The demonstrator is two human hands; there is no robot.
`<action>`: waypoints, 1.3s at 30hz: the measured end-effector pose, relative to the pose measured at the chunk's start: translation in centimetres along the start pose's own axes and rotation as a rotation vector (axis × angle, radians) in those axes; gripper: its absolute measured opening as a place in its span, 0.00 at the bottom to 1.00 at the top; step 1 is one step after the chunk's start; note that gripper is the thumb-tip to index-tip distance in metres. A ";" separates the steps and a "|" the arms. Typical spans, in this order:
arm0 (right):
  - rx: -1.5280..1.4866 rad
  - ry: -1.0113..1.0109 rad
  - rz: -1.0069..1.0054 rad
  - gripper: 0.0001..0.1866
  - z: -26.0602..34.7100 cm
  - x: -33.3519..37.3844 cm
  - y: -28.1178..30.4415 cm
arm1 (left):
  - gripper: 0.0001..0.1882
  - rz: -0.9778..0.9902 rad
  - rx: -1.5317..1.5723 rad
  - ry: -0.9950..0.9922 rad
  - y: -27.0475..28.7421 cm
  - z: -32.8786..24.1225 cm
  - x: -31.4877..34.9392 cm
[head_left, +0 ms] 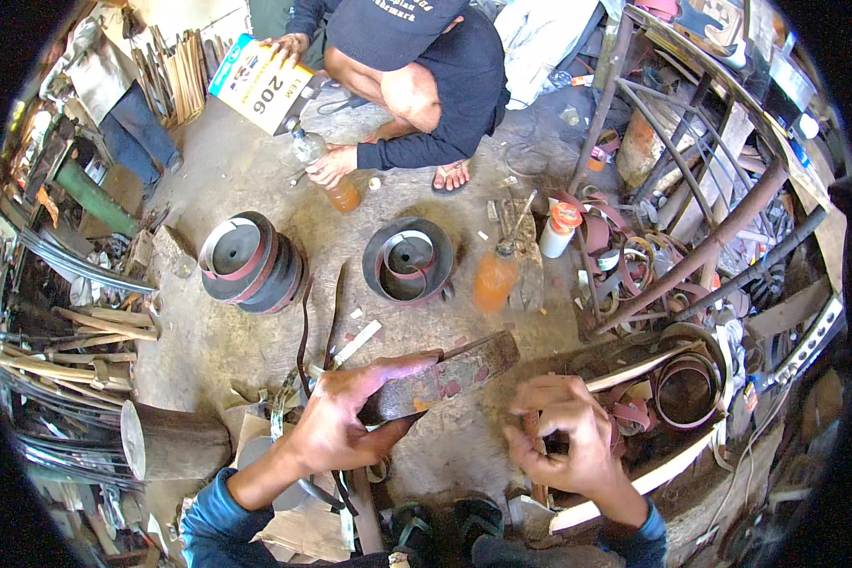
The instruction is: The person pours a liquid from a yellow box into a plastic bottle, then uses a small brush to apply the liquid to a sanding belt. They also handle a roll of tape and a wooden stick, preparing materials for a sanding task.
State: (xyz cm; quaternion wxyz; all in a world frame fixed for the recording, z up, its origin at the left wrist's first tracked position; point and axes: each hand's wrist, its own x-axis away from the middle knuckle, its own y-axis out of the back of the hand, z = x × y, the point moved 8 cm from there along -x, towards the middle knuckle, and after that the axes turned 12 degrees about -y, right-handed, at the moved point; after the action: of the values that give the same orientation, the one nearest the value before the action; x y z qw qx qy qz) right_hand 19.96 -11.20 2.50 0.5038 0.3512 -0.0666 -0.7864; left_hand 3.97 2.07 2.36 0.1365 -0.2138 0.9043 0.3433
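My left hand (pixel 350 417) grips a flat, dark, worn block (pixel 445 381) with reddish patches, thumb and fingers on opposite edges. The block slants up to the right, above the floor. To its right my right hand (pixel 566 440) is raised with its fingers curled in. What it holds, if anything, is hidden. Beyond the block stand a black round drum (pixel 408 260) with a pale curled strip inside and a stack of black drums (pixel 246 260). An orange-filled bottle (pixel 495 279) is near a white bottle (pixel 560 229) with an orange top.
Opposite me a crouching person (pixel 417 99) tilts a yellow-and-white can (pixel 258 85) over a clear bottle (pixel 341 189) holding orange liquid. A metal frame (pixel 691 256) and a box of reddish strips (pixel 639 483) lie right. A log (pixel 175 442) and wooden sticks (pixel 76 369) lie left.
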 end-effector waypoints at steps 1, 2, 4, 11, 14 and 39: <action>0.055 0.082 0.066 0.16 0.8 -0.9 -0.5 | 0.37 0.005 0.002 -0.044 0.2 -0.2 -0.2; 0.111 0.194 0.134 0.17 1.7 -1.6 -1.1 | 0.37 0.027 0.019 -0.020 0.2 -0.2 -0.1; 0.212 0.339 0.225 0.20 3.2 -1.8 -2.4 | 0.37 0.068 0.058 0.015 0.0 -0.1 0.1; 0.125 0.003 0.054 0.23 1.8 -1.6 -0.7 | 0.35 0.109 0.109 0.129 -1.5 0.8 0.6; 0.226 0.028 0.164 0.25 0.9 -1.6 -1.5 | 0.36 0.155 0.059 0.138 -2.7 1.0 0.7; -0.143 -0.311 0.512 0.09 -5.5 0.9 -4.2 | 0.33 0.175 0.168 0.283 -7.1 4.1 3.1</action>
State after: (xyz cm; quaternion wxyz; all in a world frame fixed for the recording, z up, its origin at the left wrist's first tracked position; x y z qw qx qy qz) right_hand 20.01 -8.61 -3.93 0.6929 0.1623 -0.1738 -0.6807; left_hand 5.06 -0.80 -5.85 -0.0049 -0.1683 0.9552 0.2435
